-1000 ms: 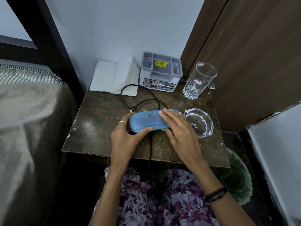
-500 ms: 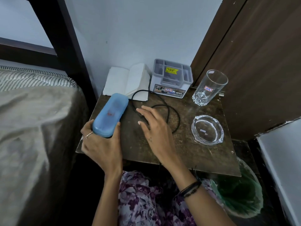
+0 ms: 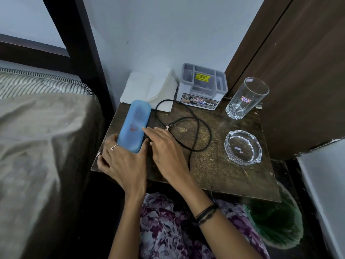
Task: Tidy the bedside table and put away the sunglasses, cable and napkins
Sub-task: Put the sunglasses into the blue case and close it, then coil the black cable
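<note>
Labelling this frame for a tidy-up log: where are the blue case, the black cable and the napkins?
blue case (image 3: 134, 124), head view, middle of its lid.
black cable (image 3: 208, 131), head view, right side of its loop.
napkins (image 3: 139, 86), head view, left sheet.

Sunglasses case (image 3: 134, 126): your blue oblong hard case, shut, lying flat along the left edge of the bedside table (image 3: 220, 171).
Cable (image 3: 197, 128): your black cord, loosely looped mid-table, plug end free beside the case.
Napkins (image 3: 149, 88): your white folded stack at the back, leaning on the wall.

Glass (image 3: 246, 99) stands behind ashtray (image 3: 242, 147); organizer (image 3: 202, 86) left.
</note>
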